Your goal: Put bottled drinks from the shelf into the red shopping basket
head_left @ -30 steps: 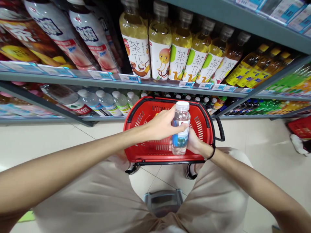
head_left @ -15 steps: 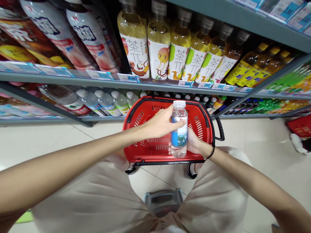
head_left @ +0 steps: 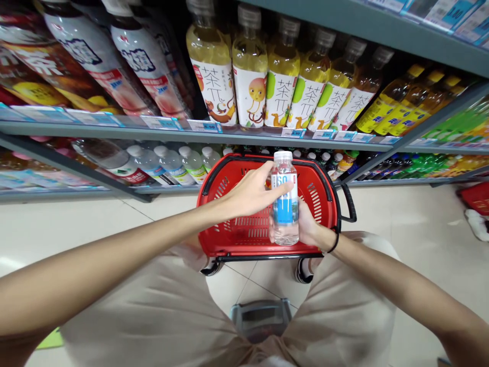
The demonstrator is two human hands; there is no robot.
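- Both hands close on a clear plastic water bottle with a white cap and a blue-and-white label (head_left: 284,204). The right hand (head_left: 311,230) wraps the lower half from behind, fingers curled round the body. The left hand (head_left: 250,196) grips the upper part, one of its fingers (head_left: 283,189) laid across the front of the label
- The bottle is upright, cap up, held in the air over the near right part of an open red plastic shopping basket with slotted walls (head_left: 233,239)
- A thin black band (head_left: 334,243) circles the right wrist, just right of the bottle's base
- The basket sits on the pale tiled floor (head_left: 95,219), between the person's knees in beige trousers (head_left: 171,316) and the grey metal shelving (head_left: 244,134) on the far side; its black handle (head_left: 349,201) loops out at the right
- On the shelf above and beyond the basket stands a row of tall yellow tea bottles with white illustrated labels (head_left: 250,66), with price tags along the shelf edge; to their left are larger bottles with pink-and-white labels (head_left: 141,66)
- On the lower shelf, left of the basket's far rim, runs a row of small clear bottles with white caps (head_left: 171,162)
- A grey step stool (head_left: 262,318) shows between the knees, nearest the camera
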